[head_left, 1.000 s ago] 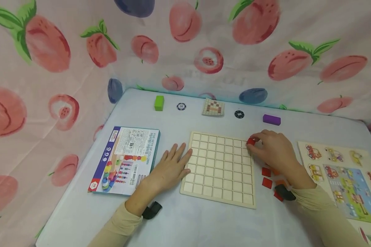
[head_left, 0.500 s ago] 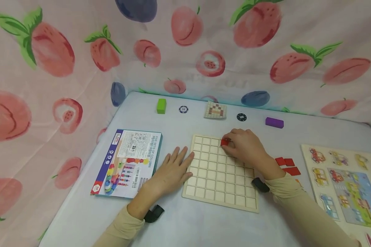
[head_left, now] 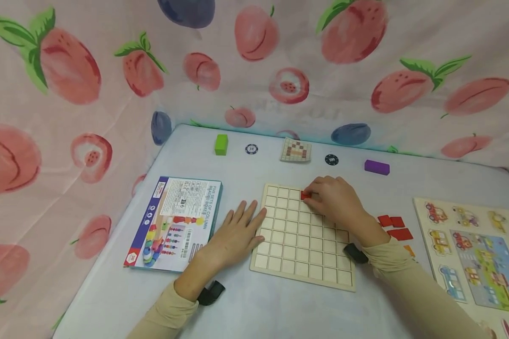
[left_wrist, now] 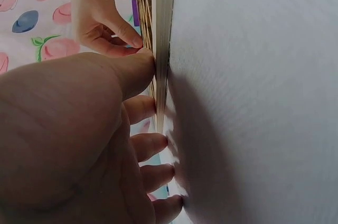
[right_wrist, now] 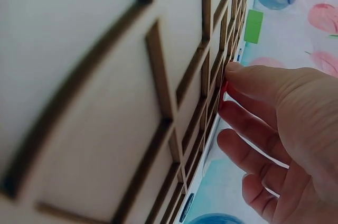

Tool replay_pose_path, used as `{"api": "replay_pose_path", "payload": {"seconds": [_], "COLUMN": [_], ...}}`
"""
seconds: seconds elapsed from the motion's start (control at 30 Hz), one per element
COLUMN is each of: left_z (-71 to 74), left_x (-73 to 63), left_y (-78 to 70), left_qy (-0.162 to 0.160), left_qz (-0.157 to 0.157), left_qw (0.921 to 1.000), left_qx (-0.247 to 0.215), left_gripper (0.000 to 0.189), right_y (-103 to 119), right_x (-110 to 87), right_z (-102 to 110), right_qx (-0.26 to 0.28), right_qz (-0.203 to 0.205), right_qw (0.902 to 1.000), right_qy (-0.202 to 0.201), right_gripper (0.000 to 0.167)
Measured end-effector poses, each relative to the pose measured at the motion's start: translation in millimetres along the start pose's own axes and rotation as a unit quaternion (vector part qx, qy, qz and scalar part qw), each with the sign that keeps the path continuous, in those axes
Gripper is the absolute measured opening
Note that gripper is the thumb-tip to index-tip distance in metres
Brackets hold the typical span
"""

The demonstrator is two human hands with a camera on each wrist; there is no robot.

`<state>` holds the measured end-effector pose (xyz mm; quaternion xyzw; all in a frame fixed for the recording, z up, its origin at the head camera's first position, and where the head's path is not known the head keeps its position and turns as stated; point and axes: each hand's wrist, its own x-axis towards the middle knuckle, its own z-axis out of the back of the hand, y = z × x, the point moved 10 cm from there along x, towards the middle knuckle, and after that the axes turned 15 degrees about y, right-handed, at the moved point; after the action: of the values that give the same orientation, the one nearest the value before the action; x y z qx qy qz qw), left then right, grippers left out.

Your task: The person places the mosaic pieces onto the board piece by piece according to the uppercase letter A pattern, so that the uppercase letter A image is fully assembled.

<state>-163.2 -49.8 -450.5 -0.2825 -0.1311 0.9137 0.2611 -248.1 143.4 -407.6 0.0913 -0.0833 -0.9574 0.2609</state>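
Note:
A pale wooden grid board [head_left: 297, 235] lies on the white table, its square cells framed by thin ridges. My right hand [head_left: 337, 197] pinches a small red square tile [head_left: 304, 195] at a cell in the middle of the far row. In the right wrist view, a sliver of the red tile [right_wrist: 223, 89] shows between thumb and forefinger, right at the board's surface. My left hand [head_left: 237, 233] lies with fingers spread at the board's left edge. In the left wrist view, the thumb of the left hand [left_wrist: 68, 129] touches the board's side [left_wrist: 162, 39].
Several red tiles [head_left: 396, 228] and an orange tile [head_left: 409, 252] lie right of the board. Farther right is a vehicle puzzle board [head_left: 441, 240]; a boxed toy [head_left: 174, 226] lies left. Along the back are a green block [head_left: 221, 145], a pattern card [head_left: 296, 150], two chips and a purple block [head_left: 376, 167].
My right hand has carried the red tile leftward from the board's right edge to the far row's middle, where it has stayed for the last half second. My left hand keeps its place.

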Motion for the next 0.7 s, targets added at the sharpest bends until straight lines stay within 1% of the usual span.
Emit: {"api": "replay_pose_path", "payload": {"seconds": [0.23,0.3,0.37,0.47,0.53,0.6,0.7], "left_z": [0.3,0.3,-0.1,-0.1,0.0,0.4,1.3], "left_x": [0.0,-0.8,-0.6,-1.7,-2.6,-2.4,-1.0], "left_y": [0.0,0.2,-0.3,0.4,1.0,0.7,-0.9], "left_qy": [-0.001,-0.003,-0.004,-0.007,-0.009,-0.008,-0.007], "left_qz": [-0.001,-0.003,-0.005,-0.003,-0.001,0.0,-0.002], "left_qw": [1.0,1.0,0.9999,0.9998,0.9997,0.9998,0.9998], "left_qx": [-0.004,-0.007,-0.011,-0.018,-0.021,-0.021,-0.018], "left_gripper": [0.067,0.066,0.066,0.066,0.066,0.066,0.067], "right_y": [-1,-2,-8,-24,-38,-55,-76], "right_x": [-1.7,-2.2,-5.4,-13.8,-23.9,-37.5,-61.2], "right_z": [0,0,1,3,6,7,6], "right_qx": [-0.002,0.0,0.012,0.045,0.07,0.083,0.09], "right_qz": [-0.006,-0.01,-0.024,-0.059,-0.086,-0.114,-0.137], "right_qw": [1.0,1.0,0.9996,0.9969,0.993,0.989,0.9848], "right_qy": [-0.005,-0.001,0.01,0.029,0.04,0.046,0.057], "right_gripper": [0.021,0.021,0.022,0.025,0.026,0.028,0.03]}}
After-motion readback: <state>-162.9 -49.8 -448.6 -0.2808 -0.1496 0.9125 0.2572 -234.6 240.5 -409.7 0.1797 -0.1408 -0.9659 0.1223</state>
